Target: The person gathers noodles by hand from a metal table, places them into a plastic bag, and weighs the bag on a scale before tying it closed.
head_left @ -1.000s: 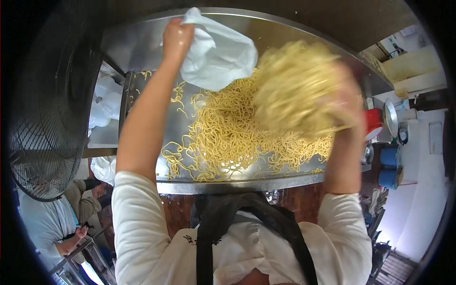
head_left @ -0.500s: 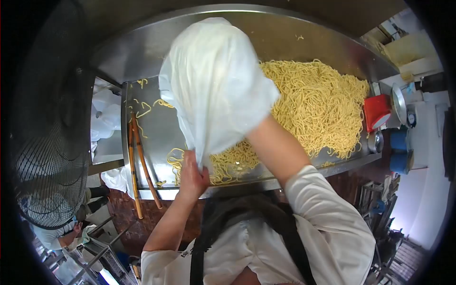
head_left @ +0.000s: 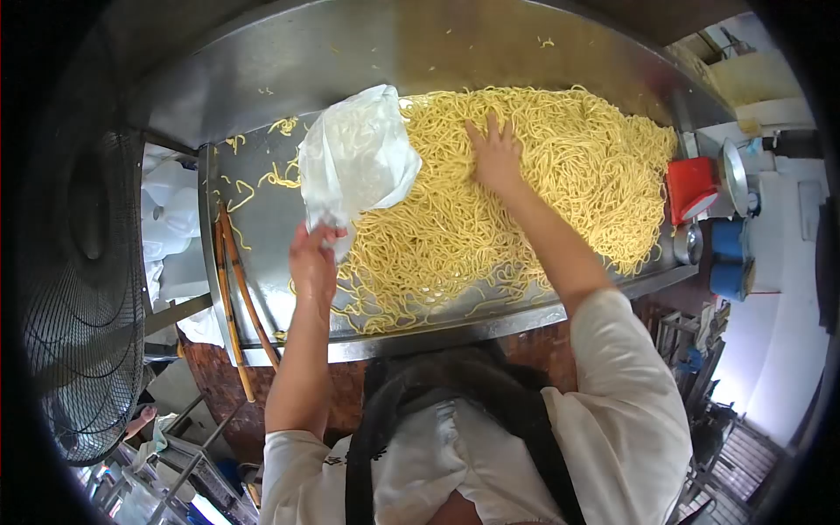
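A white plastic bag (head_left: pixel 359 157) hangs from my left hand (head_left: pixel 313 258), whose fingers are closed on its lower end at the left edge of the noodles. The bag looks flattened and lies partly over the pile. My right hand (head_left: pixel 497 157) rests on the large heap of yellow noodles (head_left: pixel 577 175), with its fingers spread. Two long bamboo sticks (head_left: pixel 243 289) lean across the left end of the metal tray (head_left: pixel 271 206), where a few loose strands lie.
At the left stands a large fan (head_left: pixel 83 297), with white plastic containers (head_left: pixel 171 206) beside the tray. A red scale (head_left: pixel 691 185) and metal bowls (head_left: pixel 689 243) are at the right end. Blue containers (head_left: pixel 729 262) stand farther right.
My right hand has come out of the bag and moved onto the noodles. The bag has shrunk down to the left, and my left hand has moved left and up with it.
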`<state>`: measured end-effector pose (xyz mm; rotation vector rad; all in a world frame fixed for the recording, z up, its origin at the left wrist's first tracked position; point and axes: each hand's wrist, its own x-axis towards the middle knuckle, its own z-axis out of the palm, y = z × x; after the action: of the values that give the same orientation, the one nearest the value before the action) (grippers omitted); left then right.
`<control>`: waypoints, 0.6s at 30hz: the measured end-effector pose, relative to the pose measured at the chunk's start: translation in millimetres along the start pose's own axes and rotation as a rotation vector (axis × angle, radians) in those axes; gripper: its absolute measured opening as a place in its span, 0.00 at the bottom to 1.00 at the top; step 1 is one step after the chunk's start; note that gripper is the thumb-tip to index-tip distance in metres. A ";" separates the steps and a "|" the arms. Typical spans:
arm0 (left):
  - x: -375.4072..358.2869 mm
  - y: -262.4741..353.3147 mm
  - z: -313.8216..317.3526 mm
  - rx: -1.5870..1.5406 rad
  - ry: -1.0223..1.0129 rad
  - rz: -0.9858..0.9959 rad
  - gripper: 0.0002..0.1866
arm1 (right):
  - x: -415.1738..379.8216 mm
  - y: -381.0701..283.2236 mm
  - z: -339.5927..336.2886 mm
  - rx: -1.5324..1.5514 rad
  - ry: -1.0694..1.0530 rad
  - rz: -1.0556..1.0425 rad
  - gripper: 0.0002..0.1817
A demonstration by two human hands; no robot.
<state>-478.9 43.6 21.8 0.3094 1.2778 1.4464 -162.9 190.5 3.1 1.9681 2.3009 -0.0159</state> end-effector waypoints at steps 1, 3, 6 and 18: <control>2.0 13.6 10.2 -0.030 -0.074 0.038 0.06 | 26.0 9.3 6.0 0.038 -0.075 -0.016 0.50; -12.1 71.4 41.1 -0.073 -0.388 0.160 0.02 | 63.3 23.9 21.4 0.112 -0.228 -0.049 0.48; -34.7 102.6 68.4 -0.015 -0.301 0.195 0.04 | 58.6 34.8 32.7 0.186 -0.128 -0.129 0.40; -77.6 54.1 53.1 0.403 -0.313 0.053 0.10 | -73.2 -80.1 -31.3 0.544 -0.320 -0.497 0.23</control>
<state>-441.2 18.3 120.3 0.8115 1.2988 1.1198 -233.3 108.4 35.8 1.3465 2.6592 -1.0091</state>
